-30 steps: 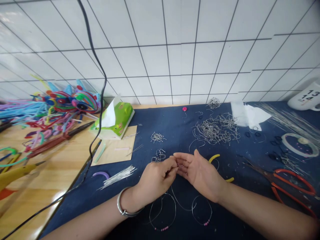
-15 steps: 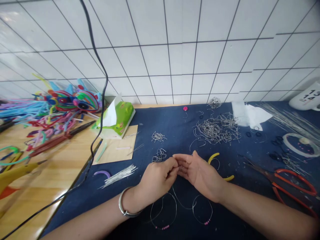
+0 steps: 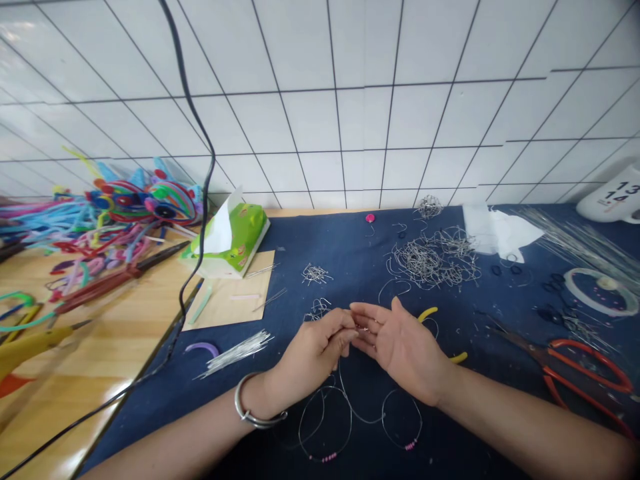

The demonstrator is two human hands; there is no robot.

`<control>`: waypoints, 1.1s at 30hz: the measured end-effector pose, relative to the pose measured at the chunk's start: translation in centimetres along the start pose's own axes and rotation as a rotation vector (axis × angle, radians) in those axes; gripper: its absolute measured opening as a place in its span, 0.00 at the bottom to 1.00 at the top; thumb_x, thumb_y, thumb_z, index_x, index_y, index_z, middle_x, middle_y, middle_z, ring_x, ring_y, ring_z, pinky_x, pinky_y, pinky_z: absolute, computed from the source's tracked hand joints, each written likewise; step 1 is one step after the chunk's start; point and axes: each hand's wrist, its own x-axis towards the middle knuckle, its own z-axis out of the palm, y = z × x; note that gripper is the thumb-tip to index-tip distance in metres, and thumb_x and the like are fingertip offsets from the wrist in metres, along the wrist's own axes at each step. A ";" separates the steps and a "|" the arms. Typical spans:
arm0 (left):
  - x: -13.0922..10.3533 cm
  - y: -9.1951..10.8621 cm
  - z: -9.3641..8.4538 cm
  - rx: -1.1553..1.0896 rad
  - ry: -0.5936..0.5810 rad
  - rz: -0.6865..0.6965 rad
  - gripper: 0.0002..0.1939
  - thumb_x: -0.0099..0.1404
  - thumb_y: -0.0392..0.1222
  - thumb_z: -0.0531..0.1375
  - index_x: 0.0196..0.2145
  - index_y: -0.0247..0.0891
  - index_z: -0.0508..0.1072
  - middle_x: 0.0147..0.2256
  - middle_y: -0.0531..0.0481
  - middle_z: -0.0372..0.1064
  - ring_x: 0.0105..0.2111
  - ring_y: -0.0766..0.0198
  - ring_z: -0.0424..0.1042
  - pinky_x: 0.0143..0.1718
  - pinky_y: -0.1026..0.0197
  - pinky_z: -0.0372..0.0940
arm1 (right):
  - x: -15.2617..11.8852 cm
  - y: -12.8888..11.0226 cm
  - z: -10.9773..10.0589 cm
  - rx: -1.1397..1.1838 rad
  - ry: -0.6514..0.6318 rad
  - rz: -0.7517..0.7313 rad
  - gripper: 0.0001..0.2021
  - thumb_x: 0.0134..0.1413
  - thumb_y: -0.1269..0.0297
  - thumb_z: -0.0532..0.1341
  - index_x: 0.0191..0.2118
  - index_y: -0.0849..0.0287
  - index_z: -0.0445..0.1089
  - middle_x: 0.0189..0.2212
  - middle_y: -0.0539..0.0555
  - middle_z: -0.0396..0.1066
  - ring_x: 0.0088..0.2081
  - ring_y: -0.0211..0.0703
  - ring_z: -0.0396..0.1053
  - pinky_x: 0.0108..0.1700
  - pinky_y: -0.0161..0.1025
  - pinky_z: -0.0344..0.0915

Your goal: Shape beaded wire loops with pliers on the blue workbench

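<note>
My left hand (image 3: 320, 343), a silver bangle on its wrist, is closed in a pinch on a thin wire (image 3: 344, 387). The wire trails down from under the fingers in loose loops over the dark blue cloth. Pink beads (image 3: 329, 457) sit on the left loop, and more pink beads (image 3: 411, 445) on the right one. My right hand (image 3: 395, 333) is open and slightly cupped, palm up, its fingertips meeting the left fingers. A few tiny bead-like specks (image 3: 367, 329) show on its fingers; their kind is too small to tell.
Bent wire hooks (image 3: 435, 257) lie tangled behind the right hand. Red-handled scissors (image 3: 575, 367) rest at right, near a white mug (image 3: 610, 193). Straight wires (image 3: 240, 352), a tissue pack (image 3: 235, 240) and a black cable (image 3: 205, 147) are at left. Yellow plier handles (image 3: 427, 313) show beside my right hand.
My left fingers have shifted slightly and the pinch now shows more clearly. My right hand has opened a little more, its palm turned further up. The wire loops have moved slightly left.
</note>
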 end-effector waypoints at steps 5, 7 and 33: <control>0.1 -0.4 -0.2 -0.416 0.027 -0.027 0.10 0.65 0.40 0.50 0.43 0.35 0.62 0.23 0.55 0.64 0.18 0.74 0.63 0.19 0.70 0.59 | -0.1 -0.2 0.1 0.049 -0.003 0.013 0.26 0.57 0.46 0.44 0.46 0.61 0.65 0.44 0.58 0.67 0.48 0.44 0.63 0.57 0.46 0.49; 0.1 -0.5 -0.2 -0.507 0.031 -0.035 0.12 0.65 0.40 0.51 0.45 0.35 0.64 0.23 0.54 0.64 0.18 0.74 0.63 0.19 0.70 0.59 | -0.1 -0.2 0.1 0.064 -0.012 0.013 0.25 0.58 0.47 0.43 0.46 0.61 0.65 0.43 0.58 0.67 0.48 0.44 0.63 0.57 0.47 0.48; 0.4 -0.4 0.0 -0.810 0.036 -0.121 0.10 0.63 0.42 0.54 0.40 0.35 0.68 0.21 0.55 0.63 0.16 0.75 0.61 0.17 0.70 0.57 | 0.1 -0.2 0.1 0.060 0.001 0.023 0.25 0.57 0.46 0.45 0.44 0.60 0.66 0.44 0.58 0.68 0.48 0.43 0.64 0.57 0.47 0.49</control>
